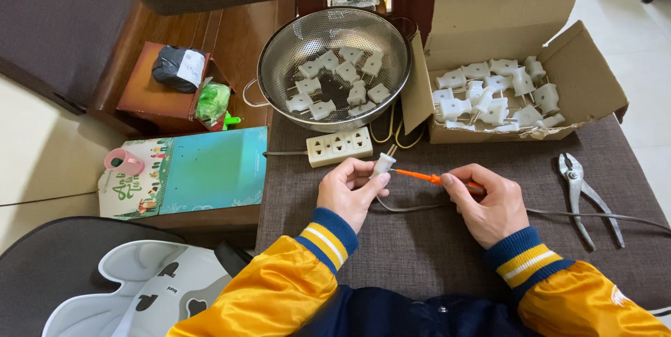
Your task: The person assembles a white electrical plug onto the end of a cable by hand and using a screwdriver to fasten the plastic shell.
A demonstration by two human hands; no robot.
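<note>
- Your left hand (347, 190) pinches a white plug (383, 164) just in front of the power strip (340, 146); a grey cord (412, 207) trails off it.
- Your right hand (489, 201) grips an orange screwdriver (426, 178), tip at the plug, so you look mid-screw.
- About ten plugs sit in the colander (334, 68), looks like your done pile.
- More in the cardboard box (503, 96), so plenty left I'd guess.
- Pliers (586, 194) lie untouched.

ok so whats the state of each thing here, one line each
left hand: closed on a white plug
right hand: gripping an orange screwdriver, tip at the plug
grey cable: runs from the plug across the mat
cardboard box: open, white plugs inside
metal colander: upright, holding white plugs
power strip: lying flat, sockets empty
pliers: lying untouched, jaws slightly apart
</note>
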